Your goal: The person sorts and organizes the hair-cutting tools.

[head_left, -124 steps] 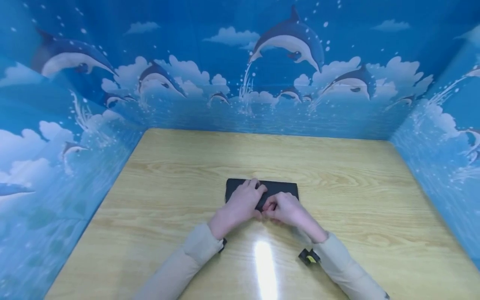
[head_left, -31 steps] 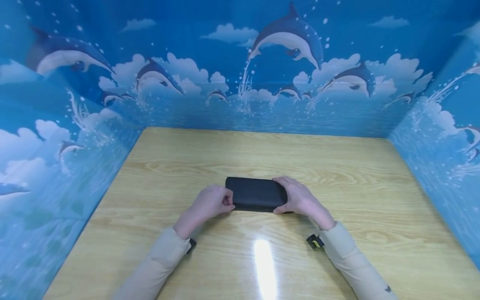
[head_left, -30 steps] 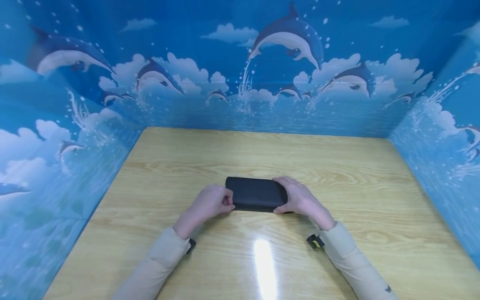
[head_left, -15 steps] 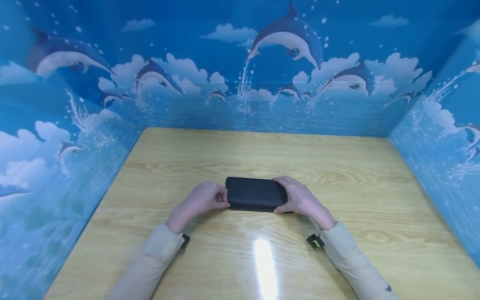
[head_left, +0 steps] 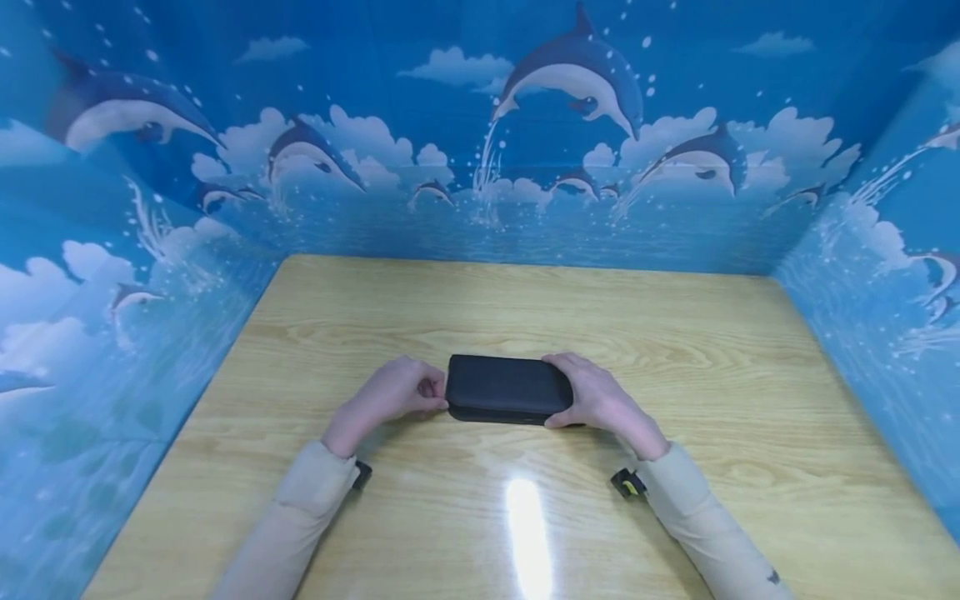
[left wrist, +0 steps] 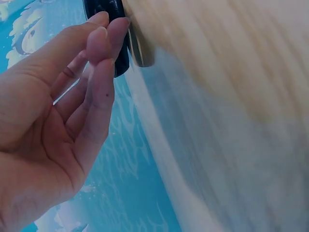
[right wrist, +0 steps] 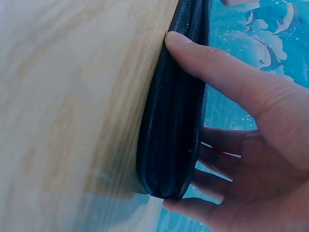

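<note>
A black zip-around wallet (head_left: pixel 506 387) lies flat on the table, its zipped edge facing me. My left hand (head_left: pixel 397 392) is at its left front corner, thumb and fingertips pinched together at the zip; the fingers cover the pull. In the left wrist view, those fingertips (left wrist: pixel 99 41) meet against the end of the wallet (left wrist: pixel 121 65). My right hand (head_left: pixel 596 396) grips the wallet's right end, thumb on the near edge and fingers over the far side. The closed zipper teeth (right wrist: pixel 176 116) run along the wallet's side in the right wrist view.
The wooden table (head_left: pixel 360 308) is bounded at the back and sides by blue dolphin-printed curtains (head_left: pixel 465 225). A bright light reflection (head_left: pixel 529 533) lies on the tabletop in front of the wallet. Black wrist devices (head_left: pixel 628 483) sit under both sleeves.
My left hand has moved left from the wallet's front middle, sliding along the front edge to the corner. My right hand has shifted from the front middle to the right end and stayed there.
</note>
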### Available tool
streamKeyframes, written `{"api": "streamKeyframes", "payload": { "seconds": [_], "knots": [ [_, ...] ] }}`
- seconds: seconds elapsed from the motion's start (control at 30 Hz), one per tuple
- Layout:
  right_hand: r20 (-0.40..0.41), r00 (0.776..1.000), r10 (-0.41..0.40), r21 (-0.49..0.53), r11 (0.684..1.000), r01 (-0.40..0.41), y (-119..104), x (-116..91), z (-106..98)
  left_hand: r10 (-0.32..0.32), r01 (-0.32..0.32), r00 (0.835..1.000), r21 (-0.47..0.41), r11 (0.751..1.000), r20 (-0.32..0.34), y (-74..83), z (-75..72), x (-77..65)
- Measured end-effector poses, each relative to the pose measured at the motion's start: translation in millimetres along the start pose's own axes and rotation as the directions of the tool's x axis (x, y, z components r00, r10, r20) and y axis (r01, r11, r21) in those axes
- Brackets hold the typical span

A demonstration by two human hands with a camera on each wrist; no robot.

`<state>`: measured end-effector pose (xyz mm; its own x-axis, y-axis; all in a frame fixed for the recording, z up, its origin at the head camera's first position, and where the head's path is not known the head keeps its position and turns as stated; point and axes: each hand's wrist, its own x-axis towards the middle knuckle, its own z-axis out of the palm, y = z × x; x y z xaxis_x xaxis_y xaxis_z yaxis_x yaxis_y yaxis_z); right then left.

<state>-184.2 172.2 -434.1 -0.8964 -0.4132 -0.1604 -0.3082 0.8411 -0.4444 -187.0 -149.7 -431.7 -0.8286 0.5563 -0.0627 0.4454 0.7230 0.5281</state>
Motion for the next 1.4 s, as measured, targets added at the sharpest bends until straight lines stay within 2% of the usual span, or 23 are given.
{"api": "streamKeyframes", "payload": {
  "seconds": [0.17, 0.4, 0.67, 1.03, 1.4],
  "knots": [
    [-0.004, 1.0, -0.009, 0.002, 1.0, 0.009, 0, -2, -1, 0.024, -0.024, 1.0, 0.002, 1.0, 0.001, -4.0, -3.3, 2.1],
    [-0.003, 1.0, -0.013, 0.0, 1.0, 0.013, -1, -2, -1, 0.012, -0.012, 1.0, -0.013, 1.0, 0.024, -9.9, -10.2, 5.1],
    [-0.003, 1.0, -0.013, -0.004, 1.0, 0.013, -2, -4, -3, 0.003, 0.0, 0.999, -0.082, 0.997, 0.039, -18.0, -15.2, 9.7],
    [-0.01, 0.999, -0.03, -0.015, 0.999, 0.03, 1, -3, -1, 0.001, -0.002, 1.0, 0.075, 0.997, 0.016, -19.1, -16.7, 18.3],
    [-0.018, 0.999, -0.045, -0.034, 0.998, 0.045, -2, -3, -1, -0.016, 0.018, 1.0, 0.146, 0.989, -0.017, -18.9, -18.6, 26.2]
  ]
}}
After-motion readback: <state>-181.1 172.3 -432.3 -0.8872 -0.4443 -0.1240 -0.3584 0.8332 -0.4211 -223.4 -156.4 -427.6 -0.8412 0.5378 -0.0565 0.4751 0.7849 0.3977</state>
